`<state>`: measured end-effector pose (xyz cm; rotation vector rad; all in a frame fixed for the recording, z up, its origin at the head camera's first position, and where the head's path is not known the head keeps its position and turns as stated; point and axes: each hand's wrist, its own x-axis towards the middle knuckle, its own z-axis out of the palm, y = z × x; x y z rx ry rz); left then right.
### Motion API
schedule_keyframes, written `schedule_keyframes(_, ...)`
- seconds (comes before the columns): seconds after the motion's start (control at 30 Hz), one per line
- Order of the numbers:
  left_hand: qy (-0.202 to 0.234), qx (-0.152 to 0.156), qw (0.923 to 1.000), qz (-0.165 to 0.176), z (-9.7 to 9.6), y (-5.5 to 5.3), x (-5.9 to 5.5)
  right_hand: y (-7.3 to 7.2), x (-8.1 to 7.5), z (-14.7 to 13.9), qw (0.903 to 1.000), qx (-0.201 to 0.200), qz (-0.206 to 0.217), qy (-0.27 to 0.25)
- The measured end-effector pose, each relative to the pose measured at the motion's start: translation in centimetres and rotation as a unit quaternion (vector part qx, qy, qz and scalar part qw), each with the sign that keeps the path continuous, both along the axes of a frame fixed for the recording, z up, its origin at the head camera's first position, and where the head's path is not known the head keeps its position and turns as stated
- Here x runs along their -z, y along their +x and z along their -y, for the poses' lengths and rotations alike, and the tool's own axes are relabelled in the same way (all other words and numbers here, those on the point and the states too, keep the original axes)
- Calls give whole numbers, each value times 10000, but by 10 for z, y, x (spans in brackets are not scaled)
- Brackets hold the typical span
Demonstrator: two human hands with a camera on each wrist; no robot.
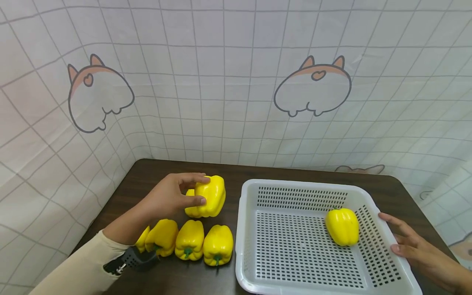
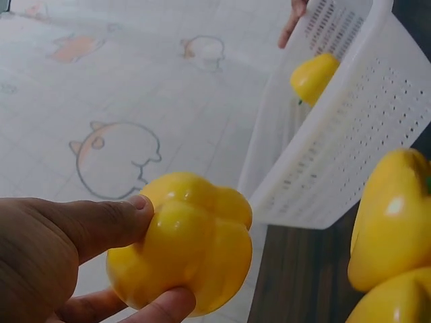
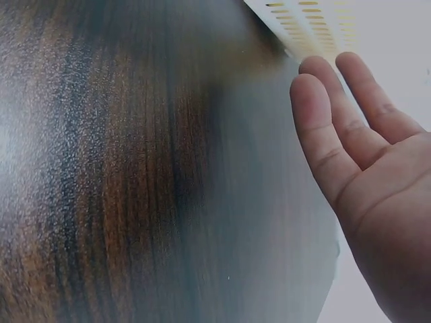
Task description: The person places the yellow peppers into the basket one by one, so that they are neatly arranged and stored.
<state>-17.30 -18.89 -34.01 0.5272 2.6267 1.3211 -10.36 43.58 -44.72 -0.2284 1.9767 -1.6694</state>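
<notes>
As the left hand pinched a yellow pepper, the right hand met the basket

Where the left fingers closed, thumb and fingertips were clamped on the sides of the held pepper, which was over the dark worktop, just left of the white, perforated basket. The right fingers were nearly straight and a little apart, their tips at the basket's right rim. A dark strap circled the left wrist, beside a pale sleeve.

Nearer the person than the held pepper, a row of yellow peppers lay close together, green stems toward the person, the leftmost partly hidden by the wrist. Inside the basket, a single pepper rested near the right wall. Beyond the worktop hung a white gridded sheet, printed with cartoon animal rears.
</notes>
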Motion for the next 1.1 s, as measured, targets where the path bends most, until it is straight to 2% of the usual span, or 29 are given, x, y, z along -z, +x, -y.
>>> schedule_keyframes(0.27, -87, 80, 9999, 46, -19, 3, -4, -2, 6, 2, 10000, 58, 54, 24)
schedule_keyframes(0.47, -99, 211, 9997, 30, -35, 4, -3, -2, 9, -2, 9992, -107, 142, -359)
schedule_keyframes(0.9, -12, 465, 9989, -37, -58, 4, -1, -3, 9, -4, 9985, -237, 191, -456)
schedule_keyframes(1.1, -1, 552, 9984, -75, -66, 3, 1, -3, 10, -4, 9992, -166, 157, -324)
